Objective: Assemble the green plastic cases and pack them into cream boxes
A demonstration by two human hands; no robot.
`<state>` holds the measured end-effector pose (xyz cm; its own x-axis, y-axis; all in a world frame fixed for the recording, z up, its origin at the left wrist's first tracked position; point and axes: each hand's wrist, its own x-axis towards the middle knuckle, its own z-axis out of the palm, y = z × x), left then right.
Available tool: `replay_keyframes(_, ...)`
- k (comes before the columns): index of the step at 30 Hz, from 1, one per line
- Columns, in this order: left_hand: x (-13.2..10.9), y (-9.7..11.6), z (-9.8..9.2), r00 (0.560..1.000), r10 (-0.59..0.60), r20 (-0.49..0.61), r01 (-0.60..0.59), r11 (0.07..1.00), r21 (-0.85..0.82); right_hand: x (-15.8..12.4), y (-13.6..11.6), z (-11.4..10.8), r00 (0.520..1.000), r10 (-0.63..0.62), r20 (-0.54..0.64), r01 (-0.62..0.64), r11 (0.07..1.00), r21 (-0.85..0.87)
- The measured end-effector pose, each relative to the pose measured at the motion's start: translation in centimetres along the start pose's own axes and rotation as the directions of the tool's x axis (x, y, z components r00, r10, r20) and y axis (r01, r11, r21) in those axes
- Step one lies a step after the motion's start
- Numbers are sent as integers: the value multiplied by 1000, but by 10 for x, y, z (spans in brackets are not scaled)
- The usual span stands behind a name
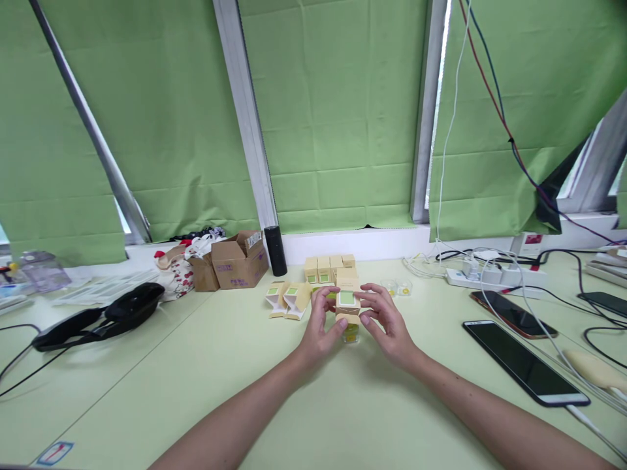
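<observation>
A small cream cardboard box [347, 299] with a green-and-white window stands between my hands, its lower flap open towards me. My left hand [318, 329] grips its left side, thumb by the flap. On the other side my right hand [390, 328] has its fingers curled against the box, thumb near the lower corner. Just below the flap, a small clear jar [351, 335] with yellow inside is partly covered by the box. Behind my hands are several similar closed boxes [324, 264] in a row. Two open-ended boxes [296, 300] lie left of my left hand.
Small clear round containers [403, 288] sit beyond my right hand. To the right are a phone [524, 359], a second phone [512, 313], a power strip [494, 282] and cables. A brown carton [240, 264], black cylinder [275, 251] and black strapped device [132, 310] stand left.
</observation>
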<state>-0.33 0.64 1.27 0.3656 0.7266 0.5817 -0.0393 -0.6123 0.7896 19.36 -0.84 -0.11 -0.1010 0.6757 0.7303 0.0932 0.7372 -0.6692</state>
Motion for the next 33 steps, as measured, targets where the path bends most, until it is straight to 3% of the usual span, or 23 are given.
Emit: replay_keyframes(33, 0, -6, 0, 998, -42, -51, 41, 999, -29, -2, -2, 2, 998, -54, 39, 54, 998, -9)
